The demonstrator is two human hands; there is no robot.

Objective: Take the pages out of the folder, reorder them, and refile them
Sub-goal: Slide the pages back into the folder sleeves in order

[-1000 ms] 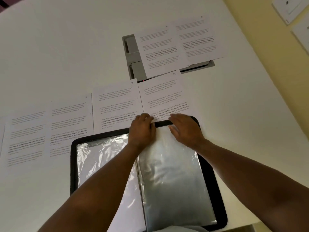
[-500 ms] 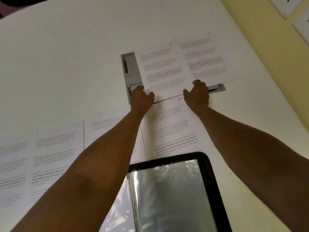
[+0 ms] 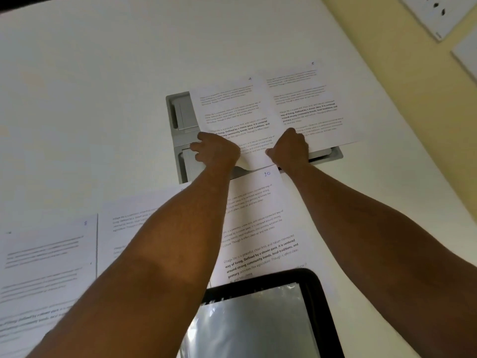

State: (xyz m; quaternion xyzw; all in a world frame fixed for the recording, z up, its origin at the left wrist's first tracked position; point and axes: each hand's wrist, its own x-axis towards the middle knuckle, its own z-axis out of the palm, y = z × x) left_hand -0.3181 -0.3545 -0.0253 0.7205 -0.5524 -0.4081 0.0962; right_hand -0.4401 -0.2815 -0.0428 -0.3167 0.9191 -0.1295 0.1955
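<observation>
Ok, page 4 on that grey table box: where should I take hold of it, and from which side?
Take page 4 by its near bottom edge, coming from the person's side. That edge curls up off the grey box, leaving a gap for fingers. The left hand and right hand already sit at its two lower corners. Page 5 adjoins its right edge.

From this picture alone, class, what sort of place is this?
Probably an office or study room: a white table with a built-in grey socket box, numbered printed pages beside a display folder, and a wall socket plate.
</observation>
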